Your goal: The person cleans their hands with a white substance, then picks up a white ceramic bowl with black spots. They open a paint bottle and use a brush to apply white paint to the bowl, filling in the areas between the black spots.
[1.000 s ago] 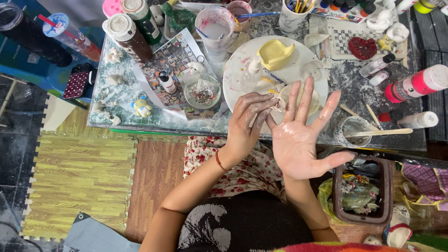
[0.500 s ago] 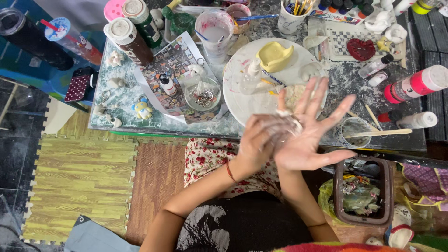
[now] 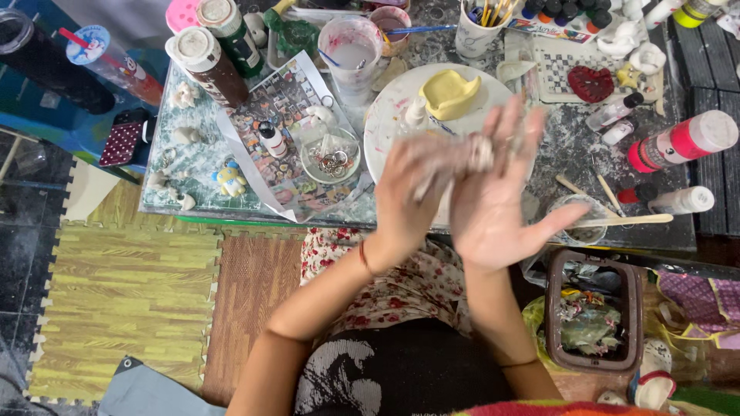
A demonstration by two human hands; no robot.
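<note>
A small lump of pale clay sits pressed between a person's two hands above a cluttered craft table, the left hand laid over the open palm of the right hand. The right hand lies flat with fingers spread and pointing away from the person, clasping nothing; the left hand's fingers curve across it, bearing on the clay rather than closing round it. Most of the lump is hidden under those fingers and smeared by motion blur, so its shape, long axis and heading cannot be made out. Just beyond the hands, a white plate carries a yellow moulded piece, its near rim covered by the hands. To the left lies a printed sheet with a small glass dish of metal rings. To the right rest a wooden stick across a clear cup, and a pink paint bottle on its side. A brown-rimmed bin of scraps stands beside the person's right forearm.
</note>
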